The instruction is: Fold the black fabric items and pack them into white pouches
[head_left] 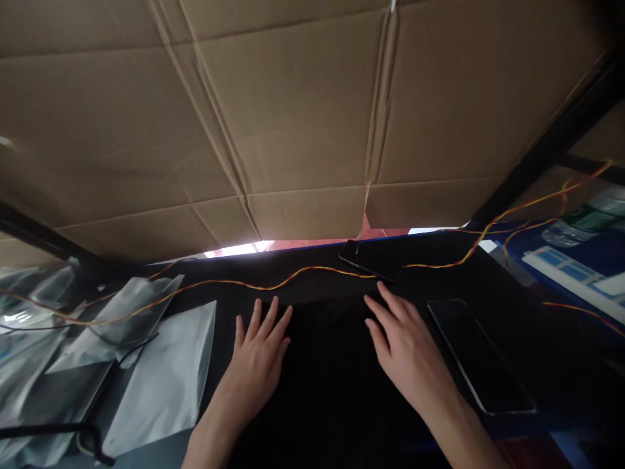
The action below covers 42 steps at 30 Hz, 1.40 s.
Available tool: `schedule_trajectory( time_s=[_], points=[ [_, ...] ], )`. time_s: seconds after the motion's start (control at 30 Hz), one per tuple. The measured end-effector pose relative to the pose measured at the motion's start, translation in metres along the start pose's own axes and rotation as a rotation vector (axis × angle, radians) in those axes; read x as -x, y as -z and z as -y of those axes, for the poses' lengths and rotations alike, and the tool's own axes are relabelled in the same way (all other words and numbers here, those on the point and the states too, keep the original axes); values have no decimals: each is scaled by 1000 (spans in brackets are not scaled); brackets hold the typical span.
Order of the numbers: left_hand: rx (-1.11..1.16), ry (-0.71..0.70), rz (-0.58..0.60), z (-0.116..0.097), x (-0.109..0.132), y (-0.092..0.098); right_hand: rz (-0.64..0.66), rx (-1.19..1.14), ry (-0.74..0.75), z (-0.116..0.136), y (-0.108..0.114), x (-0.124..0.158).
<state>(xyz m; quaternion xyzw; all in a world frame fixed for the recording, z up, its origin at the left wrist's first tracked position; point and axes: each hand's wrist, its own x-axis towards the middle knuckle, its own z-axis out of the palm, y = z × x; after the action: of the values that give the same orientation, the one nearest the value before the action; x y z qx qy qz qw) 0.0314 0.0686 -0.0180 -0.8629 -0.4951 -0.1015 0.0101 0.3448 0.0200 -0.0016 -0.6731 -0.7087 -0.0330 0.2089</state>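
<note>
My left hand lies flat with fingers spread on black cloth, holding nothing. To its left is a stack of white translucent plastic bags. My right hand rests palm down on the same dark surface, fingers apart and nothing held. Just beyond its fingertips lies a small black phone-like device, tilted across the back edge. Right of that hand, a larger phone with a clear rim lies flat, its screen dark.
Red and yellow twisted wire runs across the back. Cardboard stands behind, between dark frame bars. More clear bags and a black cable lie left. A plastic bottle and a blue-white box are at right.
</note>
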Motion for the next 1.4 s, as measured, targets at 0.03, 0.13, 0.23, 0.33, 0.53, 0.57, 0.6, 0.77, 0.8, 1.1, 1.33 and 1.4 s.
schedule_trajectory(
  time_s=[0.03, 0.13, 0.23, 0.33, 0.53, 0.57, 0.6, 0.77, 0.8, 1.1, 1.33, 1.4],
  points=[
    [-10, 19, -10, 3, -4, 3, -42, 23, -20, -3, 3, -6],
    [-33, 56, -30, 12, -17, 13, -103, 81, -58, -17, 4, -19],
    [-43, 74, -54, 20, -31, 23, -96, 71, -52, -32, 0, -24],
    [-42, 64, -98, 23, -38, 34, -110, 42, -31, -40, 5, -24],
    [-15, 5, -284, 20, -11, 61, -264, -61, 32, -46, 35, -5],
    [-6, -15, -301, 20, -2, 62, -285, -75, 46, -48, 37, 2],
    [6, -41, -300, 21, 7, 61, -285, -82, 56, -50, 36, 10],
    [95, -165, -96, 29, 39, 48, -77, -83, 42, -61, 17, 49],
    [110, -179, -68, 30, 42, 47, -54, -88, 38, -63, 14, 54],
    [120, -227, -58, 15, 58, 66, -130, -146, 69, -43, 44, 68],
    [103, -266, 2, 17, 80, 66, 263, -220, 355, -8, 44, 106],
    [107, -348, 41, 22, 86, 68, 287, -202, 342, -3, 35, 114]
  ],
)
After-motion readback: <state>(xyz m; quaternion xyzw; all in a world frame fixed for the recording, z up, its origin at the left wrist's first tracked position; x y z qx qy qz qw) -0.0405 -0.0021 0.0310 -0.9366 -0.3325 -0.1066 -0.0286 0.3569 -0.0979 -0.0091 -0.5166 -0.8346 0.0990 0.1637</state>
